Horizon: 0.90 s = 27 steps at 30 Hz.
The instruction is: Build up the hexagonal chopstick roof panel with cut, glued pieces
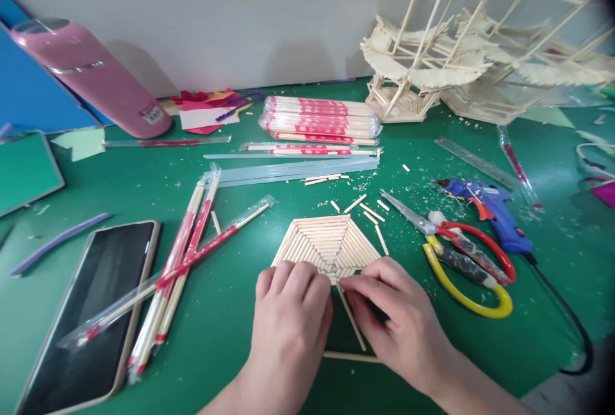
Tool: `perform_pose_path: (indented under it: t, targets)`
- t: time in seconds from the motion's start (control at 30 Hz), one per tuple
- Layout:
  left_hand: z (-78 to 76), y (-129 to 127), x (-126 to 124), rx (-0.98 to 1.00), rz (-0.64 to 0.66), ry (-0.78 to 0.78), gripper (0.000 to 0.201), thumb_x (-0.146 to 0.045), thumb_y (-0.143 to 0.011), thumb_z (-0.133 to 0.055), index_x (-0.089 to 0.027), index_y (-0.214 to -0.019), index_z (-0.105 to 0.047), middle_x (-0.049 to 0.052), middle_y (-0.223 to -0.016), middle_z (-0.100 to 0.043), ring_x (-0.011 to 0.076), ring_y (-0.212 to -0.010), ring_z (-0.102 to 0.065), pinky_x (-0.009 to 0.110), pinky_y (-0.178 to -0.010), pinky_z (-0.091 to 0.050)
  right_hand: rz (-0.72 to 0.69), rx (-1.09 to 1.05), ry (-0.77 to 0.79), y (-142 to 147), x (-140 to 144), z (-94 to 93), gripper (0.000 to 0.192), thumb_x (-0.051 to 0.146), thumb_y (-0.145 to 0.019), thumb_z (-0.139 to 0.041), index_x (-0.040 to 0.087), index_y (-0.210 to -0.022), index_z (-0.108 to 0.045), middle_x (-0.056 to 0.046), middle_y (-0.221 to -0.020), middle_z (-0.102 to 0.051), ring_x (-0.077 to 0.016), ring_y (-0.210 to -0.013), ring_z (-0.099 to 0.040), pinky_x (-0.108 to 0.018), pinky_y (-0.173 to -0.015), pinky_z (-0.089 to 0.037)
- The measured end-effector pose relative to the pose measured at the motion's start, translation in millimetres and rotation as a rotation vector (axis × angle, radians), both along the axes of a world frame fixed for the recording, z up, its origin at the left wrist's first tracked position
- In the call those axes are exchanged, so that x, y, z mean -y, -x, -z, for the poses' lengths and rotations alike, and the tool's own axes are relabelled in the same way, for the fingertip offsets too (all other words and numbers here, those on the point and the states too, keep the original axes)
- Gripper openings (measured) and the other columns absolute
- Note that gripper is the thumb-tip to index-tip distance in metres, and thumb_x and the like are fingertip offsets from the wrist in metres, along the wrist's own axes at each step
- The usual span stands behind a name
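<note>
A polygonal panel of thin wooden sticks (319, 230), laid in nested rows, lies flat on the green table with a gap on its near side. My left hand (291, 332) curls over the panel's near left edge; its fingertips are mostly hidden behind the knuckles. With thumb and index finger together, my right hand (401, 316) pinches at the panel's centre, at the upper end of a slim wooden stick (353, 322) that slants toward me. Another wooden stick (350, 357) lies crosswise below, partly behind the right hand.
Cut stick pieces (369, 213) lie beyond the panel. Scissors (461, 242) and a blue glue gun (500, 213) are right. A phone (91, 312) and wrapped chopsticks (180, 261) are left. A chopstick bundle (319, 117), pink bottle (96, 79) and stick-built model (408, 72) stand behind.
</note>
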<state>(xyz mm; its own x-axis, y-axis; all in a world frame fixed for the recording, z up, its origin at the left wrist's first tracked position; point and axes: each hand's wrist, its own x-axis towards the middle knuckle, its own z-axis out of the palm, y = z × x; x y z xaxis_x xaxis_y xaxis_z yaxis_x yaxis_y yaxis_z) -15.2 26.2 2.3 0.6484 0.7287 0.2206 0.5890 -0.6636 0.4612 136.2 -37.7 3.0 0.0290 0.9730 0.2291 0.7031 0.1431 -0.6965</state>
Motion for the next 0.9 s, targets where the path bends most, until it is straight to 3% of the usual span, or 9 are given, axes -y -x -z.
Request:
perform_pose_path:
  t: [0.27, 0.6, 0.73, 0.9]
  targets:
    - [0.3, -1.5, -1.4, 0.040, -0.021, 0.012, 0.017, -0.011, -0.084, -0.044, -0.018, -0.077, -0.058, 0.003, -0.074, -0.056, 0.0177, -0.069, -0.043, 0.032, -0.061, -0.030, -0.046, 0.047, 0.034, -0.3, 0.6, 1.7, 0.028, 0.009, -0.081, -0.048, 0.022, -0.102, -0.060, -0.003, -0.078, -0.050, -0.0163, -0.072, -0.049, -0.031, -0.059, -0.044]
    - [-1.5, -0.6, -2.3, 0.008, 0.094, -0.115, 0.021, -0.012, -0.085, -0.040, -0.018, -0.075, -0.057, 0.003, -0.072, -0.057, 0.0175, -0.066, -0.045, 0.033, -0.062, -0.032, -0.023, 0.018, 0.032, 0.9, 0.4, -2.7, 0.026, 0.009, -0.081, -0.047, 0.021, -0.100, -0.059, -0.003, -0.077, -0.051, -0.0158, -0.071, -0.051, -0.029, -0.059, -0.044]
    - [0.2, -0.3, -1.8, 0.058, 0.098, -0.089, 0.020, -0.010, -0.084, -0.040, -0.017, -0.075, -0.057, 0.002, -0.070, -0.057, 0.0164, -0.065, -0.046, 0.032, -0.064, -0.033, 0.010, 0.086, -0.065, -13.9, -7.2, -12.8, 0.025, 0.010, -0.081, -0.048, 0.019, -0.101, -0.058, -0.005, -0.081, -0.055, -0.0162, -0.074, -0.053, -0.030, -0.062, -0.046]
    - [1.5, -0.1, -2.4, 0.048, 0.068, -0.069, 0.019, -0.008, -0.083, -0.042, -0.017, -0.076, -0.057, 0.002, -0.072, -0.057, 0.0155, -0.067, -0.048, 0.033, -0.067, -0.036, 0.094, 0.321, -0.133, -49.1, -40.0, -29.0, 0.018, 0.018, -0.083, -0.050, 0.019, -0.098, -0.059, -0.005, -0.085, -0.059, -0.0181, -0.080, -0.055, -0.033, -0.071, -0.047]
